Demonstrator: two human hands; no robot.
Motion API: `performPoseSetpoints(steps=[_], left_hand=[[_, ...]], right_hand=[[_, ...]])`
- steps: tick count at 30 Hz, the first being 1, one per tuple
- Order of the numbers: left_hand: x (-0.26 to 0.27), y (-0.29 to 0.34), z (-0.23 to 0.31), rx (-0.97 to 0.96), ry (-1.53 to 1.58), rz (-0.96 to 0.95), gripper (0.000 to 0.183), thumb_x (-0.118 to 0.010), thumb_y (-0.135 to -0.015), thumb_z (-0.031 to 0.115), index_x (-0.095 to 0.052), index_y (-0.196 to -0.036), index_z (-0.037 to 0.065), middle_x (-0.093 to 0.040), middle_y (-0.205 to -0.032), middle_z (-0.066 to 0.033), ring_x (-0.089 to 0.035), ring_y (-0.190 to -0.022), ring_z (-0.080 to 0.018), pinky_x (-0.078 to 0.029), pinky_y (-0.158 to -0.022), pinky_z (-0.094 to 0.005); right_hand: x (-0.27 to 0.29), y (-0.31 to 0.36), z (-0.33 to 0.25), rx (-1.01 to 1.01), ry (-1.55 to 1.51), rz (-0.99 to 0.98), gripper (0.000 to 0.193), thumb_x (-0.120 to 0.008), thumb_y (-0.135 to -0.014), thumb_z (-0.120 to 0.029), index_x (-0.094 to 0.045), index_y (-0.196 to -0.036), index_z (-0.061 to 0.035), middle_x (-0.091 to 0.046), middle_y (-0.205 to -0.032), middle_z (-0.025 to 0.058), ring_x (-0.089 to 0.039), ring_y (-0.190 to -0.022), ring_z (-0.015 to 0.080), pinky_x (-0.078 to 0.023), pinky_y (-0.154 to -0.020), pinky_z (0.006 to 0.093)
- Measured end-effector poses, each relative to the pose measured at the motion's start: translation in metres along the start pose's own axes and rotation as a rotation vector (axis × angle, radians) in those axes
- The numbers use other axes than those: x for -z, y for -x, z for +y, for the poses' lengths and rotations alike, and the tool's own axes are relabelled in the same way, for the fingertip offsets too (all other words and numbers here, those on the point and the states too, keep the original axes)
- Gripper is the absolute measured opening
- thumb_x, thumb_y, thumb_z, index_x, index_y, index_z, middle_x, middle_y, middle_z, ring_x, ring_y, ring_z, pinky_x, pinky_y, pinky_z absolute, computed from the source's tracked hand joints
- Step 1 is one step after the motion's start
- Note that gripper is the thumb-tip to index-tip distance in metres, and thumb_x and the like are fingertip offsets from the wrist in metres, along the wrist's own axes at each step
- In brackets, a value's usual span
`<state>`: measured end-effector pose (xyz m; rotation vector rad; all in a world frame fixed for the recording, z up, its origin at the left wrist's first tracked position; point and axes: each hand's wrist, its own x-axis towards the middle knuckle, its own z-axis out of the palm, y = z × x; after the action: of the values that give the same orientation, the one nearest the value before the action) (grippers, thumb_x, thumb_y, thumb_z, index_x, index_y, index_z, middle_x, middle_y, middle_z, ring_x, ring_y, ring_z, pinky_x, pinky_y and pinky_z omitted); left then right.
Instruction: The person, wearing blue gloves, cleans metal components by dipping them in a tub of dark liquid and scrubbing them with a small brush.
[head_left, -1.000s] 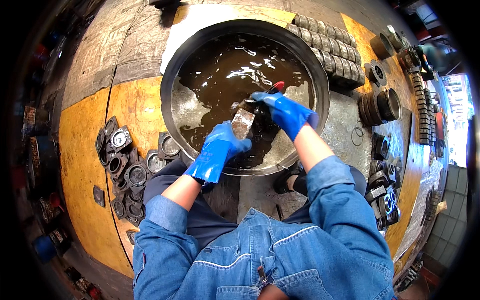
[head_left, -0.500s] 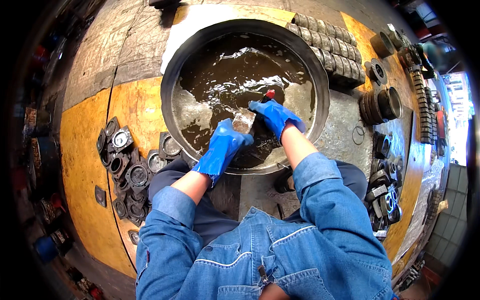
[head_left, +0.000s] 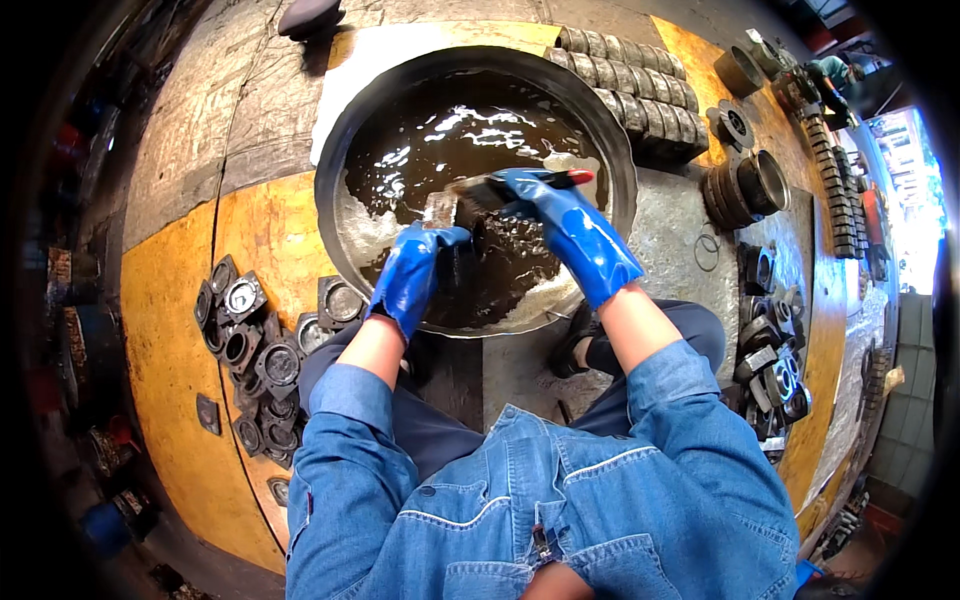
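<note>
Both my hands wear blue rubber gloves above a wide round metal basin [head_left: 330,215] of dark brown, foamy liquid [head_left: 400,150]. In my left hand [head_left: 412,268], on the basin's near left side, is a small greyish metal part [head_left: 440,209], wet and partly covered by the fingers. My right hand [head_left: 565,225] is closed around a brush [head_left: 478,195] with a dark handle and a red end [head_left: 580,177]. The bristles point left and are at the metal part's upper right side; whether they touch it I cannot tell.
Left of the basin lie several square metal flanges [head_left: 278,365] in a heap. Rows of metal cylinders [head_left: 630,85] stand at the far right, with stacked rings [head_left: 745,190] nearer. More dark parts [head_left: 770,370] are piled at right. My knees flank the basin's near edge.
My right hand has turned and lifted the brush, so its handle now lies nearly level, red end to the right. My left hand has shifted slightly left with the metal part.
</note>
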<state>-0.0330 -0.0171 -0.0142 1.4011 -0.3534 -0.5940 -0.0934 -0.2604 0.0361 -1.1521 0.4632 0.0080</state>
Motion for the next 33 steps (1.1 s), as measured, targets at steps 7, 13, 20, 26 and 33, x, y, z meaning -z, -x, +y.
performPoseSetpoints(steps=[7,13,20,26,33], left_hand=[[0.014,-0.007,0.036,0.462,0.027,0.102,0.027,-0.067,-0.095,0.020,-0.078,-0.100,-0.004,-0.073,-0.083,-0.0085,-0.065,-0.067,-0.0178,-0.052,-0.066,-0.0305],[0.027,-0.006,0.023,0.371,0.167,0.144,0.026,-0.072,-0.094,0.021,-0.079,-0.101,-0.003,-0.075,-0.085,-0.0069,-0.067,-0.064,-0.0153,-0.052,-0.059,-0.0285],[0.044,-0.017,-0.004,0.411,0.190,0.086,0.034,-0.063,-0.099,0.019,-0.076,-0.116,-0.007,-0.078,-0.104,-0.0131,-0.076,-0.089,-0.0199,-0.062,-0.077,-0.0311],[0.019,-0.019,0.022,0.512,0.155,0.116,0.036,-0.066,-0.099,0.020,-0.075,-0.122,-0.006,-0.078,-0.106,-0.0157,-0.077,-0.088,-0.0229,-0.065,-0.073,-0.0367],[0.036,-0.015,0.010,0.451,0.175,0.141,0.040,-0.067,-0.100,0.020,-0.072,-0.130,-0.006,-0.077,-0.116,-0.0170,-0.076,-0.099,-0.0256,-0.064,-0.085,-0.0383]], right_hand=[[-0.042,-0.030,0.007,-0.112,0.456,-0.046,0.037,-0.072,-0.096,-0.038,-0.075,-0.114,-0.0059,-0.076,-0.107,0.0052,-0.069,-0.097,0.0161,-0.054,-0.093,0.0310],[-0.025,-0.003,0.012,-0.008,0.616,0.236,0.040,-0.075,-0.095,-0.036,-0.075,-0.118,-0.0039,-0.079,-0.106,0.0092,-0.071,-0.095,0.0163,-0.054,-0.089,0.0302],[-0.066,-0.059,0.019,-0.035,0.546,-0.162,0.039,-0.073,-0.098,-0.033,-0.075,-0.125,-0.0047,-0.077,-0.114,0.0081,-0.071,-0.099,0.0166,-0.055,-0.091,0.0312],[-0.021,-0.066,0.044,-0.055,0.497,0.089,0.045,-0.070,-0.093,-0.043,-0.078,-0.117,-0.0066,-0.078,-0.109,0.0097,-0.071,-0.100,0.0202,-0.054,-0.092,0.0335],[0.008,-0.032,0.050,-0.245,0.675,0.227,0.047,-0.069,-0.095,-0.042,-0.075,-0.115,-0.0003,-0.077,-0.102,0.0108,-0.069,-0.096,0.0197,-0.052,-0.091,0.0341]])
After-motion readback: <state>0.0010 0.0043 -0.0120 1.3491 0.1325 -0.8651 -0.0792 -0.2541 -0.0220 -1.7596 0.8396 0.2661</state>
